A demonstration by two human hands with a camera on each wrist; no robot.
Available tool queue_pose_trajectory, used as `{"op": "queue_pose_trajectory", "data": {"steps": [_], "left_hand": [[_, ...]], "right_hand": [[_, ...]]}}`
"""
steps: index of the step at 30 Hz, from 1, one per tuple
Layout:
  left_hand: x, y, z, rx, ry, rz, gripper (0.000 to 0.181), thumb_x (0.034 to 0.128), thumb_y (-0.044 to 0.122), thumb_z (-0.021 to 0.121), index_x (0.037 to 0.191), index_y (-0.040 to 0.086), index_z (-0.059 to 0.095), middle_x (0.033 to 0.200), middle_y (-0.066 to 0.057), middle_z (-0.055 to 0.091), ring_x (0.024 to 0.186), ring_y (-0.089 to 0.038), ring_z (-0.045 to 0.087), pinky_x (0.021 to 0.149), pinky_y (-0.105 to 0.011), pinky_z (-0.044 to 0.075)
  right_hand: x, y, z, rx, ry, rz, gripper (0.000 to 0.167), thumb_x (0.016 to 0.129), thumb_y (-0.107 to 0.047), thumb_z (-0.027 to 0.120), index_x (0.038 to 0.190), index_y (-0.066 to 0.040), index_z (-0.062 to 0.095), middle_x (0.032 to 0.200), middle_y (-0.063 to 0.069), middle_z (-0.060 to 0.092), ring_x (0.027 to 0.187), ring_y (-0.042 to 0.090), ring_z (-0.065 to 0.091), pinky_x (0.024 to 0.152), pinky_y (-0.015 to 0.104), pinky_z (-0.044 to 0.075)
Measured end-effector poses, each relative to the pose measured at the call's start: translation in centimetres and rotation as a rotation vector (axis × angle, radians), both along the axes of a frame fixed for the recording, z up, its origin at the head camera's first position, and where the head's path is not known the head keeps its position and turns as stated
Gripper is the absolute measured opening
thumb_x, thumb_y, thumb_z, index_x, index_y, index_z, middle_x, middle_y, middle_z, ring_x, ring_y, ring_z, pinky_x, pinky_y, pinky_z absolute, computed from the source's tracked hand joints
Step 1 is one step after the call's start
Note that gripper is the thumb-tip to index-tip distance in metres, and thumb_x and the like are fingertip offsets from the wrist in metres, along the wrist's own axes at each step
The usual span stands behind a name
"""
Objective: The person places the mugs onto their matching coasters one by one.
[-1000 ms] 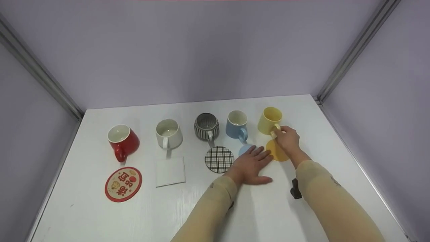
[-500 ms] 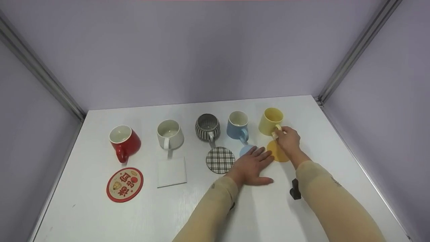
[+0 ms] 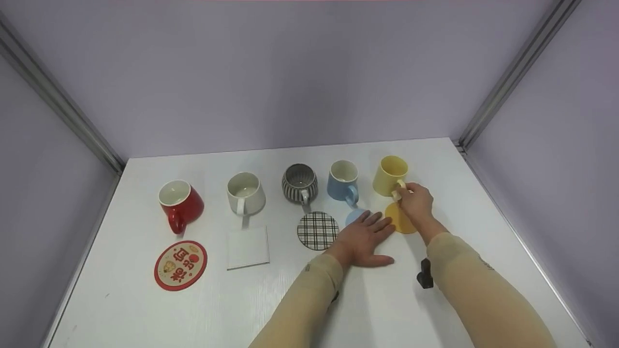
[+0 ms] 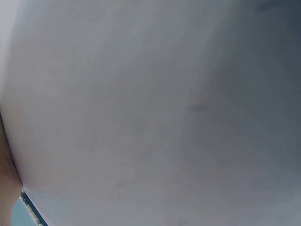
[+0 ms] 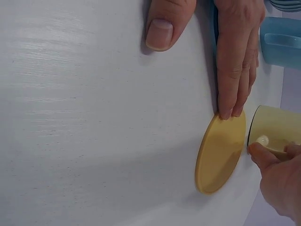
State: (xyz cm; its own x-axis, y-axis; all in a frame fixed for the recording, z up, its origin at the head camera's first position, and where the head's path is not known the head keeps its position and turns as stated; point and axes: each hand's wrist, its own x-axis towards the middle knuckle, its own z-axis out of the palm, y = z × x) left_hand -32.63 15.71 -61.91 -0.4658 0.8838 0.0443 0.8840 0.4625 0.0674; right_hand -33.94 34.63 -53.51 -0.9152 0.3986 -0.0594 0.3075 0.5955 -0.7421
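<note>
My left hand (image 3: pixel 362 239) lies flat with fingers straight over a light blue round coaster (image 3: pixel 354 216), covering much of it. Its fingertips touch the edge of a yellow round coaster (image 5: pixel 221 153), seen in the right wrist view. My right hand (image 3: pixel 417 202) pinches the handle of a yellow mug (image 3: pixel 384 181), which stands upright just behind the yellow coaster. To the left of that mug stands a light blue mug (image 3: pixel 341 187), its handle toward me. The left wrist view shows mostly blurred white surface, with a bit of skin at the left edge.
Further left stand a striped grey mug (image 3: pixel 293 189), a white mug (image 3: pixel 251 199) and a red mug (image 3: pixel 192 208). In front of them lie a plaid round coaster (image 3: pixel 316 232), a white square coaster (image 3: pixel 247 249) and a red-rimmed coaster (image 3: pixel 180 266) on the white table (image 3: pixel 203 319).
</note>
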Motion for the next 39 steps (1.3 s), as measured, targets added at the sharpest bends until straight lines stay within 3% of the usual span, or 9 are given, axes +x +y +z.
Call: {"op": "queue_pose_trajectory", "data": {"steps": [14,24,39], "left_hand": [[0.1,0.2,-0.4,0.003,-0.008,-0.002,0.095,0.0976,0.085,0.026,0.171,0.025,0.023,0.176,0.004,0.019,0.163,-0.021,0.012,0.131,-0.04,0.007],[0.5,0.4,-0.8,-0.027,0.05,-0.002,0.094,0.0977,0.085,0.025,0.171,0.025,0.024,0.176,0.005,0.021,0.163,-0.021,0.015,0.131,-0.041,0.011],[-0.2,0.2,-0.6,0.005,0.002,0.009,0.095,0.0974,0.086,0.024,0.171,0.026,0.021,0.176,0.006,0.018,0.163,-0.02,0.011,0.131,-0.04,0.005]], "right_hand": [[1.0,0.1,0.9,-0.098,-0.026,-0.041,0.041,0.112,-0.023,0.049,0.141,0.004,0.061,0.125,0.023,0.07,0.101,0.024,0.065,0.083,0.028,0.053],[1.9,0.1,1.3,-0.089,0.006,-0.069,0.037,0.112,-0.02,0.052,0.136,0.006,0.065,0.117,0.025,0.073,0.091,0.019,0.069,0.069,0.019,0.05],[2.4,-0.3,3.0,-0.156,-0.001,-0.064,0.041,0.113,-0.022,0.05,0.142,0.004,0.061,0.13,0.026,0.069,0.111,0.029,0.069,0.081,0.023,0.054]]}}
